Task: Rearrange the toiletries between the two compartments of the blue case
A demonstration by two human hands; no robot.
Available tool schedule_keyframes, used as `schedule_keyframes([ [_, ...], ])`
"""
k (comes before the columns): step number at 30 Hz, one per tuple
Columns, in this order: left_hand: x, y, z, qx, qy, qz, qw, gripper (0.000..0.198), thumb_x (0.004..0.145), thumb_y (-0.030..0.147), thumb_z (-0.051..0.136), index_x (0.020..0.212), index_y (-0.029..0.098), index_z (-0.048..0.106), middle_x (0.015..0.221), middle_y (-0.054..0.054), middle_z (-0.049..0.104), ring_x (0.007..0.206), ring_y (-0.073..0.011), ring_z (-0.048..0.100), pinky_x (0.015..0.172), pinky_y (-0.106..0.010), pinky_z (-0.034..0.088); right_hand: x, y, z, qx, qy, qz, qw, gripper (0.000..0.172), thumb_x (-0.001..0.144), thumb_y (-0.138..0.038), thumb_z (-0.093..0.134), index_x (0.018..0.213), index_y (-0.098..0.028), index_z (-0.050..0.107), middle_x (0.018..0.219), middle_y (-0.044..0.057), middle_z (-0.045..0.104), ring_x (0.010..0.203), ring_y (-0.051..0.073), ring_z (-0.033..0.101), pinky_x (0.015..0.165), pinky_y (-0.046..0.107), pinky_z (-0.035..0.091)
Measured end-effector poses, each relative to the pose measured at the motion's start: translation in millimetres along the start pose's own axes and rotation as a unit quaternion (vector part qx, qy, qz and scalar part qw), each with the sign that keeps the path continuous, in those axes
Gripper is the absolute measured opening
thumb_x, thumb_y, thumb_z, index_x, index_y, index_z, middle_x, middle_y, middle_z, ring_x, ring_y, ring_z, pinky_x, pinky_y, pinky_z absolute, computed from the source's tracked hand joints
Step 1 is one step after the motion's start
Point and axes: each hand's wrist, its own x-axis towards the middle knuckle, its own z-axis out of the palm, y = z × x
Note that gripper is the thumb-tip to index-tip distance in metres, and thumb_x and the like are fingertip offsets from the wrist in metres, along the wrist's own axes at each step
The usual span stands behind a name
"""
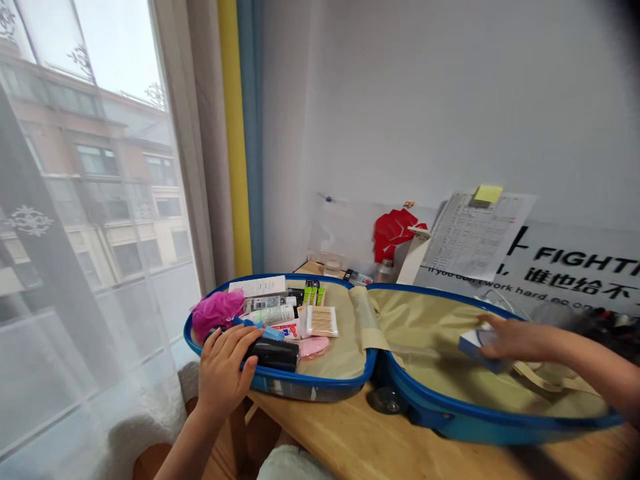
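Touching toiletries point(270, 313) inside open blue suitcase point(310, 390)

Left of the left hand's fingers point(225, 347), a tall window point(85, 167) lets in pale daylight; a sheer white curtain point(60, 320) with snowflake-like motifs hangs across it; through the glass stands a multi-storey building point(105, 173) with balconied windows; beyond those fingers hang a beige curtain point(200, 133), a yellow panel point(235, 133) and a blue panel point(253, 133); further right, a plain white wall point(425, 100) rises beyond the fingertips; past the right hand's fingers point(505, 333), a printed wall banner point(565, 267) shows black lettering, with a printed paper sheet point(475, 237) and yellow sticky note point(489, 193) above it; below both hands runs a pale wooden desk point(380, 447).
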Motion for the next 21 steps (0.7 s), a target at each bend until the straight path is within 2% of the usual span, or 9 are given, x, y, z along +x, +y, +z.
schedule_keyframes([
  [2,0,1,0.1,0.000,0.001,-0.002,1.000,0.038,0.094,0.036,0.033,0.114,0.022,0.062,0.107,-0.005,0.069,0.102,-0.0231,0.058,0.099,-0.041,0.029,0,-19,-26,-0.012,-0.019,-0.039,0.999,0.051,0.084,-0.049,0.057,0.124,-0.019,0.052,0.101,0.008,0.065,0.083,0.015,0.062,0.081,0.037,0.050],
  [4,0,1,0.3,-0.002,-0.001,-0.005,1.000,0.038,0.094,0.036,0.033,0.115,0.022,0.062,0.108,-0.005,0.069,0.103,-0.0228,0.058,0.099,-0.040,0.029,-1,-46,-48,-0.009,-0.015,-0.094,0.995,0.074,0.077,-0.055,0.060,0.138,-0.018,0.039,0.116,0.016,0.060,0.097,0.024,0.061,0.088,0.043,0.047],
  [6,0,0,0.5,-0.003,-0.004,-0.006,1.000,0.037,0.093,0.036,0.034,0.115,0.022,0.061,0.109,-0.005,0.069,0.103,-0.0227,0.058,0.099,-0.040,0.029,-2,-80,-62,0.009,0.002,-0.168,0.986,0.088,0.073,-0.057,0.060,0.145,-0.018,0.029,0.128,0.020,0.053,0.113,0.031,0.055,0.095,0.044,0.043],
  [8,-1,0,0.6,-0.004,-0.007,-0.006,1.000,0.037,0.093,0.036,0.035,0.116,0.023,0.061,0.109,-0.005,0.068,0.104,-0.0227,0.058,0.100,-0.040,0.028,-2,-117,-67,0.025,0.015,-0.244,0.969,0.096,0.068,-0.057,0.062,0.147,-0.018,0.024,0.138,0.019,0.046,0.123,0.034,0.047,0.100,0.045,0.039],
  [12,-2,-1,0.7,-0.006,-0.015,-0.012,1.000,0.038,0.093,0.036,0.035,0.118,0.024,0.061,0.111,-0.005,0.068,0.106,-0.0225,0.058,0.103,-0.040,0.027,-1,-190,-59,0.045,0.016,-0.370,0.928,0.100,0.063,-0.056,0.065,0.146,-0.017,0.026,0.140,0.016,0.044,0.126,0.032,0.044,0.102,0.042,0.038],
  [15,-2,-1,0.6,-0.006,-0.018,-0.015,1.000,0.039,0.093,0.036,0.034,0.119,0.024,0.061,0.112,-0.005,0.068,0.107,-0.0224,0.057,0.104,-0.040,0.025,3,-232,-45,0.043,0.012,-0.428,0.903,0.100,0.061,-0.054,0.069,0.145,-0.015,0.029,0.138,0.018,0.046,0.125,0.032,0.044,0.103,0.045,0.036],
  [18,-2,0,0.4,-0.005,-0.019,-0.012,1.000,0.039,0.094,0.036,0.034,0.120,0.023,0.060,0.114,-0.005,0.067,0.108,-0.0224,0.056,0.104,-0.040,0.025,7,-259,-33,0.031,0.004,-0.460,0.887,0.095,0.064,-0.056,0.069,0.142,-0.016,0.033,0.138,0.017,0.044,0.126,0.031,0.042,0.103,0.049,0.034],
  [21,-3,0,0.4,-0.003,-0.022,-0.013,1.000,0.039,0.093,0.036,0.035,0.120,0.023,0.060,0.114,-0.005,0.067,0.109,-0.0226,0.056,0.104,-0.040,0.025,8,-272,-24,0.021,-0.005,-0.471,0.882,0.086,0.072,-0.060,0.063,0.141,-0.018,0.034,0.138,0.015,0.044,0.126,0.029,0.043,0.103,0.051,0.034],
])
